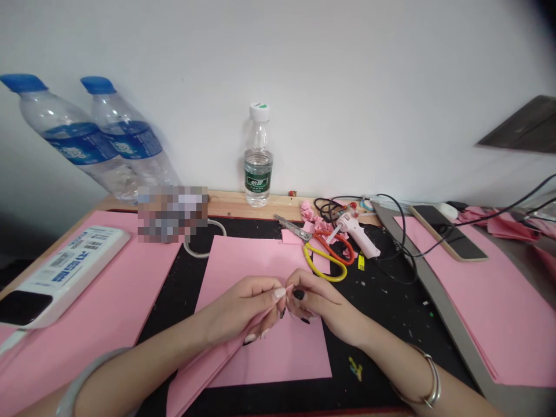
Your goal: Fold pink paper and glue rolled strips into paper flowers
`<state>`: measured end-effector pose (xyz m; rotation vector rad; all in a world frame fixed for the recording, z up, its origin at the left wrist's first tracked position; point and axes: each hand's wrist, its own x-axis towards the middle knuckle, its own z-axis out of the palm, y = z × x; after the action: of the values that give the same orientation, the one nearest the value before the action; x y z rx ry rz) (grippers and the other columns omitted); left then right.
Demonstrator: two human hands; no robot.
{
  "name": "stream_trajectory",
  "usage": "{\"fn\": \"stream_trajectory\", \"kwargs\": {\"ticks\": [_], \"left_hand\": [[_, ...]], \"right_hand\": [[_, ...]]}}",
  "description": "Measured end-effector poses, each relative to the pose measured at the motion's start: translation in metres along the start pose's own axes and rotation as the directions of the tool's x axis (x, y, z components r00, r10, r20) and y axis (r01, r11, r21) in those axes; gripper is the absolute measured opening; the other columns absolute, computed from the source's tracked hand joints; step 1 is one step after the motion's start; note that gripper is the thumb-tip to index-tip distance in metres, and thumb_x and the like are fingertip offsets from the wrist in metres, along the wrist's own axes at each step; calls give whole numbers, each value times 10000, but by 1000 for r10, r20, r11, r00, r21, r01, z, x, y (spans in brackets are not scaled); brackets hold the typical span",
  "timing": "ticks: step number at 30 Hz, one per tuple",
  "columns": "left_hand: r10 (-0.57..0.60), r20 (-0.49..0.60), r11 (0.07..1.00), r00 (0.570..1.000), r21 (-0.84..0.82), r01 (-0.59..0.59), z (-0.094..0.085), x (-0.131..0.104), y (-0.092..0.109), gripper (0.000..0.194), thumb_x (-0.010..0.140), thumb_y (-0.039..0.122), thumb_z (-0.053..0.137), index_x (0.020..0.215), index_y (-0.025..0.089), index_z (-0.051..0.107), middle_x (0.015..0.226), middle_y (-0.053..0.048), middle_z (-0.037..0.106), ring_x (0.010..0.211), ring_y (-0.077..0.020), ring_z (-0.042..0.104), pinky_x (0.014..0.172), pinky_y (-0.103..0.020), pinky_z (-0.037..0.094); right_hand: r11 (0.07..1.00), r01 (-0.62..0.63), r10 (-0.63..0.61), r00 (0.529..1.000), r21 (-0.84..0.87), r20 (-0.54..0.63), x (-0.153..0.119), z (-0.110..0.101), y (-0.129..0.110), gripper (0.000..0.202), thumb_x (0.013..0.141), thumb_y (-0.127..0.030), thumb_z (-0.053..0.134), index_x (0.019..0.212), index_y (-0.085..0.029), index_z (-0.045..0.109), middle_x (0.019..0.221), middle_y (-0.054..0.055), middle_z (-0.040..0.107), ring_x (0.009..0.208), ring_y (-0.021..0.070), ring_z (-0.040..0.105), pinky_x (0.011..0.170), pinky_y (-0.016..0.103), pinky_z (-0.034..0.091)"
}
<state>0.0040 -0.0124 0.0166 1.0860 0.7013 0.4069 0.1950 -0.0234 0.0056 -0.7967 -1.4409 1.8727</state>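
Step in hand, by judgement: forming the tip of the layered pink paper (208,368). Left hand (249,301): grip closed on the paper near its tip. Right hand (328,307): fingertips at the tip — pinch or touch, cannot tell. Next move likely calls for aligned edges. Paper position: partly over the flat pink sheet (278,362); tip toward 1–2 o'clock — long axis running back to 7–8 o'clock.

Left hand (260,301) and right hand (325,301): fingers curled, fingertips close together. Left forearm (169,350), right forearm (393,344): both slant inward.
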Motion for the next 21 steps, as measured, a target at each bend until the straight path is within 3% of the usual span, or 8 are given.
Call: {"fn": "stream_trajectory", "kwargs": {"ticks": [21], "left_hand": [[-14,34,996,999,-86,17,1,1,-3,343,897,452,496,709,165,489,465,62,491,301,-32,307,331,-155,251]], "right_hand": [[999,-11,13,999,-35,46,-2,0,2,283,926,-469,461,887,-190,434,737,-20,489,580,92,376,554,255,311]]}}
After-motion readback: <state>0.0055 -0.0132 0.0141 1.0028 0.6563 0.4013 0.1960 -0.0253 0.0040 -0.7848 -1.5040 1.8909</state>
